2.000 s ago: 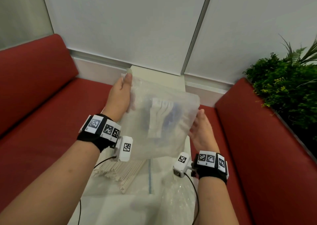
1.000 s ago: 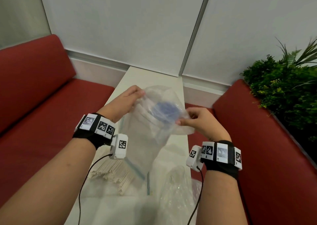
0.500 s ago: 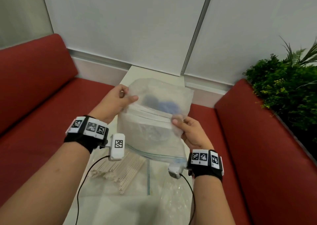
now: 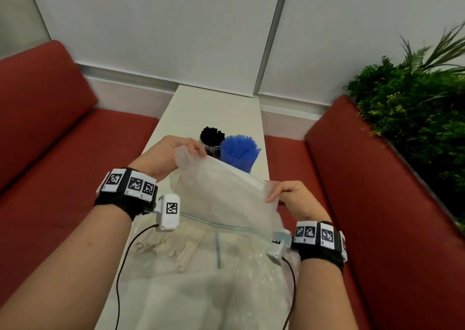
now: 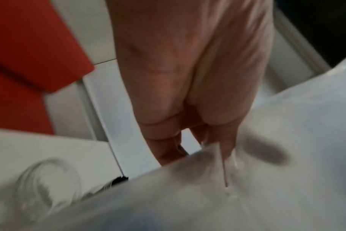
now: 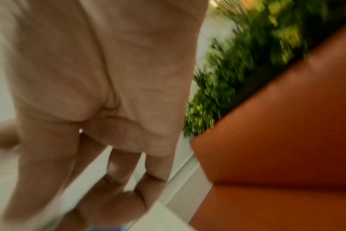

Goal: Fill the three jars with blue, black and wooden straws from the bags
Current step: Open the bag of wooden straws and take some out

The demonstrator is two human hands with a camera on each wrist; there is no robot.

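The clear bag (image 4: 221,199) held up between the hands hides the lower part of the blue straws (image 4: 240,151) and the jar under them, and covers part of the jar of black straws (image 4: 212,138). Whether the bag holds anything cannot be told. The left wrist camera box hides the far end of the wooden straws (image 4: 171,245) on the surface (image 4: 214,108). Both wrist views are smeared: in the left one a clear jar (image 5: 47,179) at the near left is only a blurred outline, cut by the bag; in the right one the plant (image 6: 247,62) is streaked, and the right hand's fingertips (image 6: 113,207) blur into the bag's edge.
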